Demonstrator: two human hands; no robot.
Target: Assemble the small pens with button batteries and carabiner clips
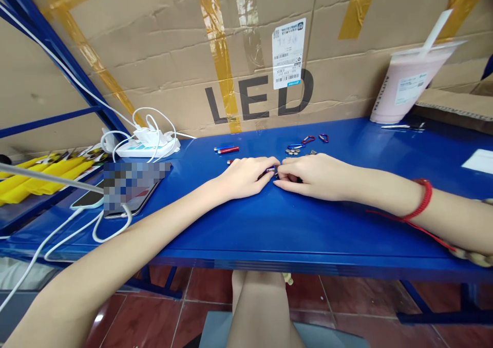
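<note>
A small purple metal cylinder [270, 169] is gripped by left fingers [263, 183] over the blue metal worktop [231, 225], its end seemingly worked by right fingers [289, 186] whose hold cannot be told, steady alignment being needed

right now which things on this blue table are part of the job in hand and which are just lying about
Likely in the job:
small dark tube, held in the left hand
blue tube and red tubes
silver discs
carabiner clips

Seemingly just lying about:
pink drink cup
white-edged phone
power strip
white paper
</note>
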